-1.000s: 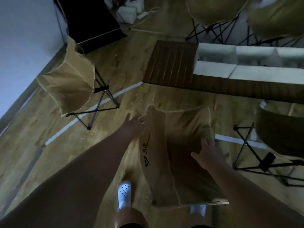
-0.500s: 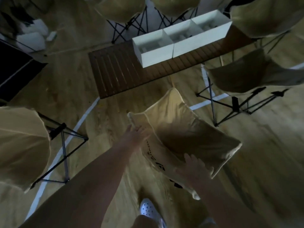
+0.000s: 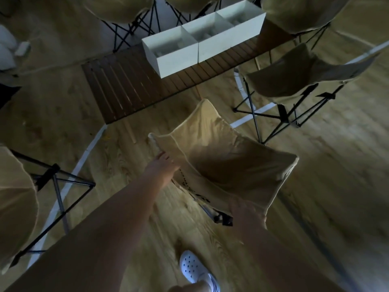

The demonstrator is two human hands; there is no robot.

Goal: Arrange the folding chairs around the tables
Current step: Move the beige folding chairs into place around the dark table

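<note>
A beige fabric folding chair (image 3: 223, 159) with a black frame stands in front of me, just short of the low dark slatted table (image 3: 126, 87). My left hand (image 3: 164, 165) holds the chair's left top edge near its corner. Lower down, my right hand (image 3: 247, 213) grips the near edge of the fabric, fingers curled over it. Other beige folding chairs stand round the table: one at the right (image 3: 294, 81), one at the left (image 3: 14, 197), and several beyond the table, such as the one at the back left (image 3: 120, 7).
Three white open boxes (image 3: 202, 39) sit in a row on the table. A white line (image 3: 84, 157) runs across the wooden floor. My foot in a white clog (image 3: 195, 268) is below the chair. White items (image 3: 8, 49) lie at the far left.
My view swung right, from the table's end to its long side. Both hands went from reaching open toward the chair to holding its fabric, and the chair turned with me toward the table.
</note>
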